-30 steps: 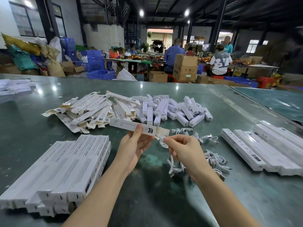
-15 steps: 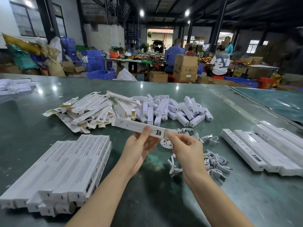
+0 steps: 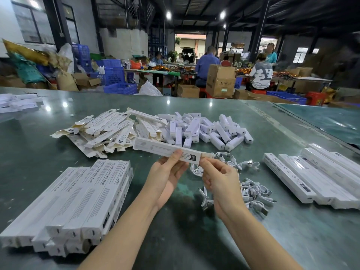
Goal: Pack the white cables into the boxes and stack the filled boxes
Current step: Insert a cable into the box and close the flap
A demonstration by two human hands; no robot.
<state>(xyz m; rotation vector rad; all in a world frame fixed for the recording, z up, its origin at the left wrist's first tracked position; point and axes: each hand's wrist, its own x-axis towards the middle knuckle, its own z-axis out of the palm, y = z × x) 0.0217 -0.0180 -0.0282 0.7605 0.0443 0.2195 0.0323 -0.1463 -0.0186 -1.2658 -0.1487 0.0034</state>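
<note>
1. One long white box (image 3: 167, 150) is held above the green table (image 3: 29, 145), pinched near its right end by the left hand (image 3: 165, 176), thumb on top.
2. The box's right end flap is pinched by the right hand (image 3: 220, 180), fingers curled; whether the flap is tucked in cannot be told.
3. White cables (image 3: 251, 193): a loose tangle lies directly under and right of the right hand; count cannot be told.
4. Stack of filled boxes (image 3: 78, 199), below-left of the grip: about five across the top layer, at least two layers.
5. Second row of long boxes (image 3: 315, 176), well right of the grip: about five visible, lying flat.
6. Beyond the grip: a pile of flat unfolded boxes (image 3: 101, 131) on the left and a heap of small white boxes (image 3: 212, 129) on the right; too many to count.
7. Bare table surface is seen between the wrists, and between the cable tangle and the right-hand row. The table's near edge is out of view.
</note>
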